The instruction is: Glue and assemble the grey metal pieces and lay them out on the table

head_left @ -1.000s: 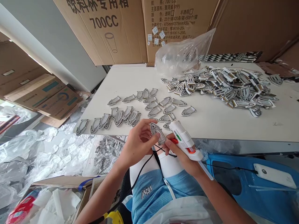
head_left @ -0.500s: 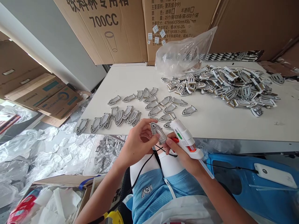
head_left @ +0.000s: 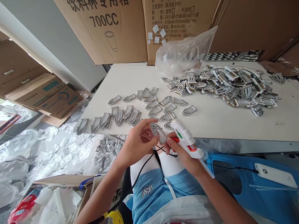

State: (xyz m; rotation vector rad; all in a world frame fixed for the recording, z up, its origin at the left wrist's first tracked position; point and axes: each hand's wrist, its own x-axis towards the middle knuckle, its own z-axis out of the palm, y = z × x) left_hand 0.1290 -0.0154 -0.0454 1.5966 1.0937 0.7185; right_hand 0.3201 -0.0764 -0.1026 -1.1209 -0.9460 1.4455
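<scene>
Between the thumb and fingers of my left hand is a grey arch-shaped plastic frame, tilted over my lap at the table's front edge. My right hand is wrapped round a white hot glue gun with an orange trigger; its nozzle points up and away, and a clear glue stick sticks out of its back. The right fingertips are close to the frame's lower end; whether they touch it I cannot tell. Several similar grey frames lie spread on the white table beyond my hands.
A large heap of grey and white parts is at the table's right, beside a clear plastic bag. Cardboard boxes stand behind. On a blue stool lies a white device with a cable. Below left is an open carton.
Almost nothing differs. The glue gun and my right hand have shifted very slightly; the frame stays in my left hand.
</scene>
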